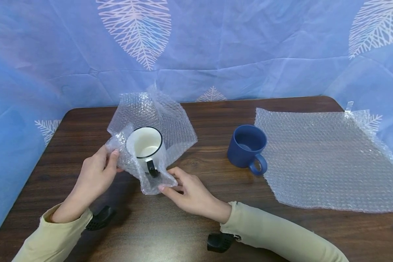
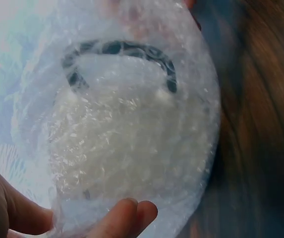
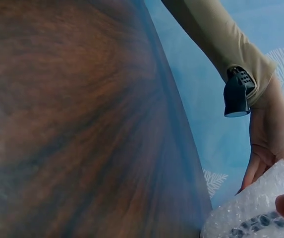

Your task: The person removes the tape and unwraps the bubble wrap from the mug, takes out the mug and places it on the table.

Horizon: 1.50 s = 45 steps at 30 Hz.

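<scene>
A white enamel mug (image 1: 146,142) with a black rim and black handle stands upright on a sheet of bubble wrap (image 1: 180,127), part of which is folded up around its left and front sides. My left hand (image 1: 96,174) pinches the wrap's left edge between thumb and fingers. With my right hand (image 1: 191,191) I pinch the front corner of the wrap, just right of the handle. Through the wrap, the left wrist view shows the dark handle (image 2: 117,48) blurred. Only a fingertip of my right hand shows at the edge of the right wrist view.
A blue mug (image 1: 240,154) stands right of centre, its handle toward the front right. Beside it a second bubble wrap sheet (image 1: 327,160) lies flat, reaching past the table's right edge. Behind the brown wooden table (image 1: 203,112) hangs a blue cloth (image 1: 249,43) with white leaf prints.
</scene>
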Motion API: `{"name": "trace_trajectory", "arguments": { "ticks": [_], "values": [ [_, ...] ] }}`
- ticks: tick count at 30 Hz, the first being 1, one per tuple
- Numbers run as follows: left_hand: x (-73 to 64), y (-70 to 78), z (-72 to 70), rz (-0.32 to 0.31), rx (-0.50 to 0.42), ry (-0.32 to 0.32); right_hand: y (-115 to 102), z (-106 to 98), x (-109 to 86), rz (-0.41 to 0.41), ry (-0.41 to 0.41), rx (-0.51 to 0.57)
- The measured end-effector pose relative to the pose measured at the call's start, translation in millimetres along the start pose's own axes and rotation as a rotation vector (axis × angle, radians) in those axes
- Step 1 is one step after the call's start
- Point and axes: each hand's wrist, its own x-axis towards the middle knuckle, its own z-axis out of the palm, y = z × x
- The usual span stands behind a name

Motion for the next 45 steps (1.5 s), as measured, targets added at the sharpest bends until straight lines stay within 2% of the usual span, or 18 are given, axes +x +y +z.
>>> {"name": "trace_trajectory", "arguments": {
  "ticks": [4,8,11,15,20,26,29,31,34,41,45],
  "values": [
    [-3.5,-5.6,-2.0,-0.008,0.017,0.009,1.3,-2.7,-4.2,0.001,0.024,-0.163],
    [-5.0,-12.2,-5.1,0.009,0.073,0.050,3.3,-5.5,-8.2,-0.015,0.015,-0.195],
    [-6.6,-17.2,-8.2,0.012,0.126,0.074,4.5,-7.8,-11.6,-0.033,0.003,-0.183],
    [-9.5,-22.5,-11.1,0.004,0.188,0.065,4.8,-10.6,-16.2,-0.037,-0.016,-0.148],
    [-12.2,-25.6,-12.8,-0.009,0.235,0.060,2.8,-13.6,-23.6,0.033,-0.027,-0.073],
    [-11.8,-30.1,-16.3,-0.059,0.291,0.007,-1.9,-20.4,-31.4,0.132,-0.011,0.032],
    [-13.7,-30.5,-17.9,-0.112,0.334,-0.027,-2.8,-24.3,-34.5,0.130,-0.011,0.059],
    [-15.9,-29.4,-18.4,-0.131,0.361,-0.019,-3.8,-26.5,-36.6,0.117,-0.014,0.070],
    [-19.5,-27.2,-18.5,-0.127,0.388,0.034,-4.6,-28.5,-39.2,0.094,-0.011,0.092],
    [-23.3,-17.7,-19.4,-0.018,0.415,0.167,-4.7,-32.0,-41.8,0.095,0.026,0.139],
    [-22.9,-3.2,-19.1,0.104,0.383,0.348,-7.5,-36.4,-44.7,0.096,0.032,0.144]
  ]
}}
